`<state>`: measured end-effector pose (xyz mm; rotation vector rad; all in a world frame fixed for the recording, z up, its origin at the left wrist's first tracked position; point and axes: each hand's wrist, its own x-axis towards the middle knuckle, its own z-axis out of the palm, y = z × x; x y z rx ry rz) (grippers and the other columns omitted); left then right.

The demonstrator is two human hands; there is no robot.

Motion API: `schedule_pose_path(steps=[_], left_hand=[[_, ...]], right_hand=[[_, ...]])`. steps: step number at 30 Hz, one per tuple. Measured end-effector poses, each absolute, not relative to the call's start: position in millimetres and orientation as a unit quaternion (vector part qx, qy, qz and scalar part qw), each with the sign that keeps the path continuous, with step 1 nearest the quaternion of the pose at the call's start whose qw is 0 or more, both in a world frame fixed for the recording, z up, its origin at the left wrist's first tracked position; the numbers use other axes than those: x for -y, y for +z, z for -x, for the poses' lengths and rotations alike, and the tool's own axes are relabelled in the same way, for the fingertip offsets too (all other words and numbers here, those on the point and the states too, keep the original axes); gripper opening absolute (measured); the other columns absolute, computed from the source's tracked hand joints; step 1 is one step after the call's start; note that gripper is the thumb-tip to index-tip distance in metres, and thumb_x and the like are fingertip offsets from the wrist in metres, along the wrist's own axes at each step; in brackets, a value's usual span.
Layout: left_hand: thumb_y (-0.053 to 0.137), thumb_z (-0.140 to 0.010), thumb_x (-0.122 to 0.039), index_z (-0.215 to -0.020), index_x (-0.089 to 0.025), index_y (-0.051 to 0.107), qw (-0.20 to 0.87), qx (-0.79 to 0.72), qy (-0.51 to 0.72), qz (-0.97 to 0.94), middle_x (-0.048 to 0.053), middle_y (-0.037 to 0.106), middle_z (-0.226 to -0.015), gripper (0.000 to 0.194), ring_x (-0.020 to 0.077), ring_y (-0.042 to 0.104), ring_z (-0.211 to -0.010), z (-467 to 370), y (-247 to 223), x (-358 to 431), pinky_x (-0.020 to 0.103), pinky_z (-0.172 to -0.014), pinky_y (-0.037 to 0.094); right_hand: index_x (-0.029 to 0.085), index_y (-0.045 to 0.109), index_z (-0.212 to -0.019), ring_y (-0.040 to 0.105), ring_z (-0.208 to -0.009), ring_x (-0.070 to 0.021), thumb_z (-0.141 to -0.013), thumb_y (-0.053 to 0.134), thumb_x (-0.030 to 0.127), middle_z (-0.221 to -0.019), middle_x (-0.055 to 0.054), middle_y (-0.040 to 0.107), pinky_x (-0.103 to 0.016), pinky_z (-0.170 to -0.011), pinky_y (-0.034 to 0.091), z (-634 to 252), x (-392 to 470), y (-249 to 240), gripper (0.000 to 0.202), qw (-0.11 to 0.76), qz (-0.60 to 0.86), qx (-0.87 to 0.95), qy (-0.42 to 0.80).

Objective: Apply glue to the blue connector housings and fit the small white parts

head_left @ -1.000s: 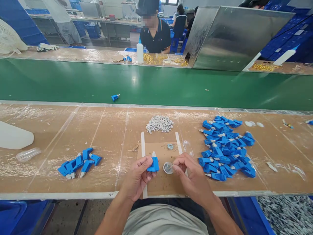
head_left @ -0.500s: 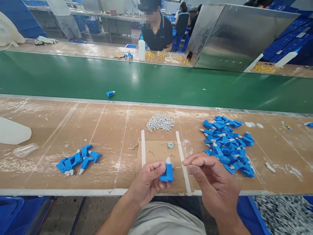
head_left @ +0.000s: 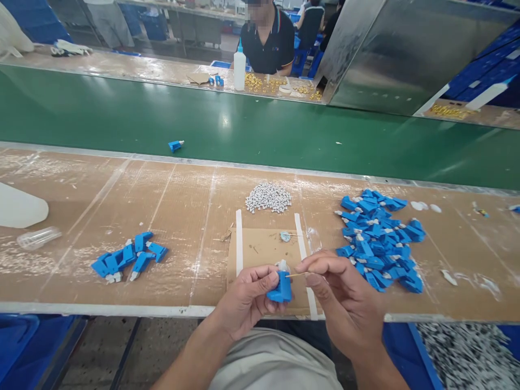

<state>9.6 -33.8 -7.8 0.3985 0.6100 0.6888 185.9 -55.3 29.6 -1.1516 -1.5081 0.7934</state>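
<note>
My left hand (head_left: pixel 254 295) is closed on a blue plastic piece (head_left: pixel 279 290) with a white tip pointing up. Between the thumb and fingers of my right hand (head_left: pixel 345 292) is a thin wooden toothpick (head_left: pixel 298 274), whose point meets the upper part of the blue piece. Beneath both hands lies a cardboard sheet (head_left: pixel 260 246) edged with white tape strips. On it rests a small pale-blue blob (head_left: pixel 285 236) with another stick in it. A heap of small grey-white bits (head_left: pixel 268 197) sits just beyond the cardboard.
A large pile of blue pieces (head_left: pixel 377 238) lies right, a smaller group (head_left: pixel 130 257) left. One blue piece (head_left: pixel 175 145) is on the green conveyor belt (head_left: pixel 134 116). Across it, a person (head_left: pixel 268 43) sits behind a white bottle (head_left: pixel 239 67). A clear tube (head_left: pixel 38 238) lies far left.
My right hand has moved left, bringing the toothpick's point from beside the blue piece onto it. The piece on the belt has shifted slightly left. The camera view has tilted a little.
</note>
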Motion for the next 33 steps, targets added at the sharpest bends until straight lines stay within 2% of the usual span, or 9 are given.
schedule_pose_path(steps=[6, 11, 15, 19, 21, 25, 29, 33], left_hand=[[0.075, -0.083, -0.038, -0.082, -0.01, 0.07, 0.878, -0.294, 0.328, -0.189, 0.006, 0.063, -0.07, 0.029, 0.0061, 0.055, -0.052, -9, -7, 34, 0.016, -0.054, 0.044], [0.079, -0.08, -0.04, -0.086, -0.01, 0.072, 0.874, -0.306, 0.325, -0.192, 0.008, 0.065, -0.074, 0.032, 0.0066, 0.054, -0.053, -9, -6, 33, 0.016, -0.054, 0.044], [0.081, -0.078, -0.037, -0.083, -0.01, 0.073, 0.872, -0.307, 0.336, -0.181, 0.003, 0.059, -0.067, 0.029, 0.0059, 0.051, -0.052, -10, -7, 33, 0.016, -0.052, 0.042], [0.079, -0.08, -0.037, -0.085, -0.011, 0.073, 0.867, -0.311, 0.343, -0.186, 0.005, 0.061, -0.071, 0.028, 0.0067, 0.051, -0.054, -5, -12, 33, 0.017, -0.052, 0.042], [0.078, -0.082, -0.036, -0.086, -0.01, 0.072, 0.856, -0.319, 0.359, -0.192, 0.006, 0.064, -0.073, 0.027, 0.007, 0.052, -0.055, 0, -15, 30, 0.017, -0.054, 0.044], [0.08, -0.08, -0.033, -0.088, -0.01, 0.072, 0.832, -0.336, 0.407, -0.171, 0.007, 0.067, -0.078, 0.025, 0.0089, 0.058, -0.063, 13, -23, 20, 0.016, -0.057, 0.047], [0.079, -0.081, -0.03, -0.088, -0.01, 0.071, 0.83, -0.329, 0.426, -0.146, 0.007, 0.066, -0.078, 0.022, 0.0097, 0.06, -0.066, 20, -31, 15, 0.016, -0.059, 0.049], [0.076, -0.084, -0.029, -0.093, -0.012, 0.072, 0.838, -0.327, 0.418, -0.128, 0.008, 0.067, -0.083, 0.02, 0.0115, 0.062, -0.072, 25, -38, 17, 0.019, -0.064, 0.051]], right_hand=[[0.024, 0.06, -0.097, 0.063, -0.09, -0.0214, -0.098, 0.053, 0.013, -0.091, -0.005, 0.065, -0.036, -0.078, 0.048, -185, 55, 29, 0.013, 0.503, 0.476, 0.649, 0.316], [0.025, 0.058, -0.098, 0.062, -0.087, -0.0219, -0.097, 0.053, 0.011, -0.088, -0.005, 0.065, -0.039, -0.077, 0.048, -186, 54, 27, 0.015, 0.495, 0.473, 0.672, 0.284], [0.025, 0.059, -0.1, 0.062, -0.087, -0.0219, -0.096, 0.053, 0.008, -0.09, -0.005, 0.066, -0.04, -0.079, 0.048, -185, 54, 27, 0.019, 0.482, 0.46, 0.692, 0.279], [0.025, 0.06, -0.098, 0.062, -0.086, -0.0221, -0.097, 0.053, 0.011, -0.089, -0.005, 0.064, -0.039, -0.076, 0.049, -186, 54, 30, 0.016, 0.513, 0.466, 0.652, 0.307], [0.025, 0.061, -0.096, 0.061, -0.091, -0.0227, -0.097, 0.055, 0.014, -0.093, -0.006, 0.062, -0.039, -0.078, 0.048, -190, 53, 27, 0.012, 0.52, 0.49, 0.624, 0.315], [0.024, 0.065, -0.092, 0.058, -0.103, -0.0237, -0.097, 0.059, 0.021, -0.102, -0.006, 0.06, -0.037, -0.082, 0.046, -198, 48, 7, 0.008, 0.441, 0.538, 0.655, 0.294], [0.024, 0.066, -0.099, 0.059, -0.084, -0.019, -0.096, 0.06, 0.028, -0.104, -0.006, 0.061, -0.032, -0.069, 0.047, -201, 39, -9, 0.007, 0.361, 0.563, 0.678, 0.307], [0.023, 0.065, -0.103, 0.059, -0.072, -0.0181, -0.097, 0.058, 0.031, -0.093, -0.005, 0.066, -0.031, -0.065, 0.048, -213, 1, -7, 0.012, 0.32, 0.588, 0.697, 0.258]])
